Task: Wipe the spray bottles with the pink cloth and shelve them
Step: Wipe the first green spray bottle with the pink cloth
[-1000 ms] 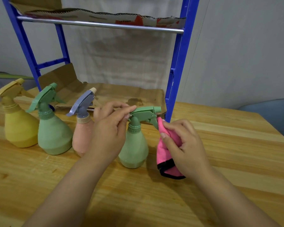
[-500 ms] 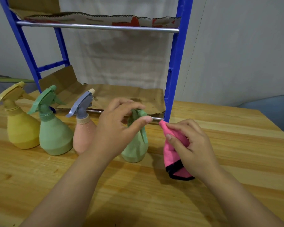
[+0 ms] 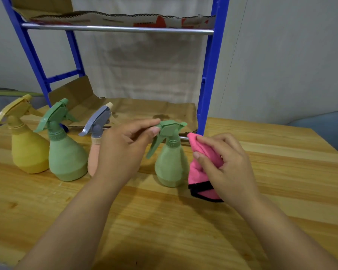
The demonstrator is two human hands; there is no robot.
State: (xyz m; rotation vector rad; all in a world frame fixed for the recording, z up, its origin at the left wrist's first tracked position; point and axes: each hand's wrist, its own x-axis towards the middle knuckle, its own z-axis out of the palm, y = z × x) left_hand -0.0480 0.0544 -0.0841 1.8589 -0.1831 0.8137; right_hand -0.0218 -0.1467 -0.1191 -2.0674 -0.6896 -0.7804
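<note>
A small light-green spray bottle [image 3: 170, 164] stands upright on the wooden table [image 3: 281, 182]. My left hand [image 3: 125, 149] pinches its green trigger head between thumb and fingers. My right hand [image 3: 226, 164] holds the folded pink cloth [image 3: 200, 172] with a black hem, pressed against the bottle's right side. To the left stand a yellow bottle [image 3: 26, 145], a larger green bottle [image 3: 65, 151] and a peach bottle [image 3: 95, 147] with a grey head, partly hidden by my left hand.
A blue metal shelf frame [image 3: 209, 75] stands behind the bottles; brown cardboard [image 3: 144, 112] lines its low shelf and more cardboard lies on the upper shelf [image 3: 117, 29]. A grey wall is behind. A blue-grey object [image 3: 328, 125] sits beyond the table's right edge.
The small green bottle has been turned about its upright axis: its nozzle pointed right, and its trigger now faces left. The cloth hand moved from the head to the bottle's side.
</note>
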